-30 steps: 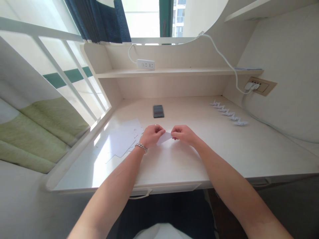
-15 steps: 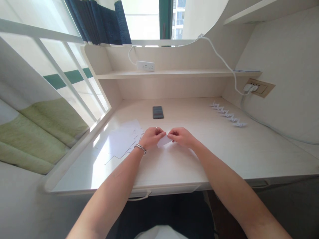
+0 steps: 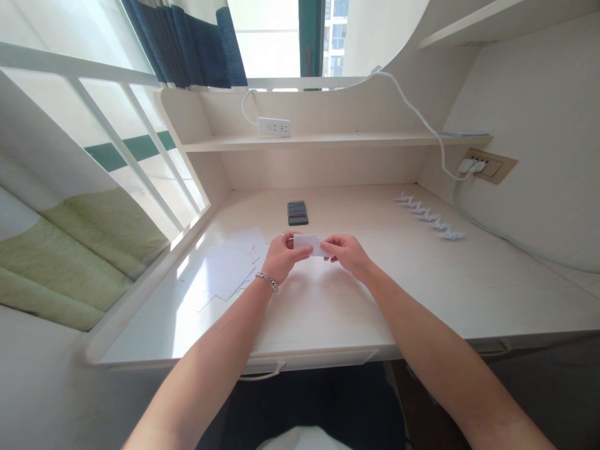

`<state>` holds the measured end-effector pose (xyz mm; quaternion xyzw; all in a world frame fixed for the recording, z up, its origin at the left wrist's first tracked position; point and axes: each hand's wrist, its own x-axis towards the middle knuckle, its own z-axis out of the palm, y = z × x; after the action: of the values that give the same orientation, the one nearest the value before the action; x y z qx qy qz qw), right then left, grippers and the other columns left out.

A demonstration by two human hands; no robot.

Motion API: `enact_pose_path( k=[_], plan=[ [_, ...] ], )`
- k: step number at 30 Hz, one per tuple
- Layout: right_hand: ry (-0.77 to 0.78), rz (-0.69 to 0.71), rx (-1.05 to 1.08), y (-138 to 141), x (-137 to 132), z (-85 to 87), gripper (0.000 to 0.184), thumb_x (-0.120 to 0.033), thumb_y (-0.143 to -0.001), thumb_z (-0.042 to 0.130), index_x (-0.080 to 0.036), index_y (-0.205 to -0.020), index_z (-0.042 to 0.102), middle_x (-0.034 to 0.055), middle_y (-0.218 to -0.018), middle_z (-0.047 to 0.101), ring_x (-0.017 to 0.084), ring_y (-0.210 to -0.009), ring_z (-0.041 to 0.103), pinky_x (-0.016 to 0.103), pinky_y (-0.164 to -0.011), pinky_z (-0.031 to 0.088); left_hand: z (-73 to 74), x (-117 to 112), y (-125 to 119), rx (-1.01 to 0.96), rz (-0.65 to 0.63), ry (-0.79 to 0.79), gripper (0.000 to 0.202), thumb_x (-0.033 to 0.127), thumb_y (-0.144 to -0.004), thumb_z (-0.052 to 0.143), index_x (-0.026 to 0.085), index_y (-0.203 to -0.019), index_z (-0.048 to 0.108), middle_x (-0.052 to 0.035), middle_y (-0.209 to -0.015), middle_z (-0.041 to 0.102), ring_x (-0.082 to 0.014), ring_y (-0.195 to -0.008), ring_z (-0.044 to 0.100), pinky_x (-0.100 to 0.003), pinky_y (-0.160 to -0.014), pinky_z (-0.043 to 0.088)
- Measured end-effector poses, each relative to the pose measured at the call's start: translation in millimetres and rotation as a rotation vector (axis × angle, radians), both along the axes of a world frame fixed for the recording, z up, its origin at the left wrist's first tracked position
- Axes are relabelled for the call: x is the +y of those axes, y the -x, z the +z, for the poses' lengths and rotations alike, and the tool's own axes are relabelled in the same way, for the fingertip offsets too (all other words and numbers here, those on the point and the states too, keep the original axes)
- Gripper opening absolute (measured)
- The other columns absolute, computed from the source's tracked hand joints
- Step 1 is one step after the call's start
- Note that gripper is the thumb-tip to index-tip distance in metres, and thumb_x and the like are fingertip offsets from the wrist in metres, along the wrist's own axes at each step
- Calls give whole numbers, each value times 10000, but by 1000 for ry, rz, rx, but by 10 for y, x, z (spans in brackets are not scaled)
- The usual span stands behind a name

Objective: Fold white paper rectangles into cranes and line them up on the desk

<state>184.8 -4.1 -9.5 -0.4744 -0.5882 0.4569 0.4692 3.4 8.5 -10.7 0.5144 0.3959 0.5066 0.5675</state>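
Observation:
A small piece of white paper (image 3: pixel 307 242), seemingly folded, is held up just above the desk between my two hands. My left hand (image 3: pixel 285 255), with a ring and a chain bracelet, pinches its left side, thumb across the front. At the paper's right end, my right hand (image 3: pixel 345 251) is closed on it between thumb and fingers. The other fingers of both hands are partly hidden behind the paper and the palms. Left of my left hand lie white paper sheets (image 3: pixel 229 259) with thin strips along their edge.
A dark rectangular object (image 3: pixel 297 213) lies on the desk (image 3: pixel 337 312) beyond my hands. Several folded white paper figures (image 3: pixel 429 217) stand in a slanting row at the right. A power strip (image 3: pixel 274 127) rests on the shelf (image 3: pixel 328 142); a white cable (image 3: pixel 417 114) hangs on the right.
The paper has been raised and turned from pointing down below my fingertips to lying level between my hands. My left hand has shifted its grip, thumb now in front.

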Motion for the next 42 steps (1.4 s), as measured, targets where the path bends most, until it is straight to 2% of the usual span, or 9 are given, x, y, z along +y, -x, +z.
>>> enact_pose_path(
  k=[4,8,12,16,27,36,39,42],
  plan=[
    [75,119,-124,-8,89,41,162,-315,-713,665,-158,-752,675,28,-676,646,133,-623,573,251,-563,433,-9,28,32,61,31,21,428,228,-542,846,132,-873,593,-47,-805,686,-144,-726,640,-295,-683,524],
    [26,120,-127,36,210,116,144,-305,-729,652,-162,-738,669,22,-671,616,122,-603,538,244,-531,411,-24,39,45,75,18,6,368,255,-581,827,122,-851,615,-48,-802,673,-148,-745,640,-282,-678,514],
    [79,141,2,136,256,143,158,-309,-713,678,-161,-705,624,17,-645,595,123,-599,548,246,-535,434,-27,41,57,20,-19,-1,388,271,-592,829,116,-894,640,-54,-819,677,-144,-730,646,-281,-690,510],
    [126,139,122,179,200,96,173,-320,-716,684,-163,-750,619,13,-681,608,127,-613,581,263,-570,487,-34,49,79,26,-27,-11,376,279,-612,822,120,-909,656,-56,-813,684,-144,-707,651,-283,-683,512],
    [4,72,23,36,111,47,189,-314,-706,706,-154,-806,704,43,-724,662,146,-647,605,270,-558,524,-58,37,87,63,-113,1,347,244,-628,815,105,-894,642,-74,-796,687,-142,-667,653,-282,-653,518],
    [-21,62,-66,31,122,29,172,-329,-713,659,-161,-750,673,14,-647,615,116,-572,527,239,-503,407,-59,27,93,97,-110,-21,339,294,-652,806,109,-886,644,-83,-802,692,-157,-654,663,-271,-608,499],
    [16,81,-1,33,115,37,175,-334,-695,676,-163,-721,650,5,-637,593,116,-571,519,245,-513,401,-38,17,100,88,-131,-33,336,340,-678,788,111,-888,662,-90,-816,693,-158,-664,661,-259,-597,486],
    [88,129,141,30,98,64,229,-382,-698,697,-167,-723,621,0,-658,587,119,-589,540,265,-563,442,8,-12,125,21,-218,-72,370,394,-717,752,122,-960,692,-103,-873,693,-171,-736,662,-256,-615,483]
  ],
)
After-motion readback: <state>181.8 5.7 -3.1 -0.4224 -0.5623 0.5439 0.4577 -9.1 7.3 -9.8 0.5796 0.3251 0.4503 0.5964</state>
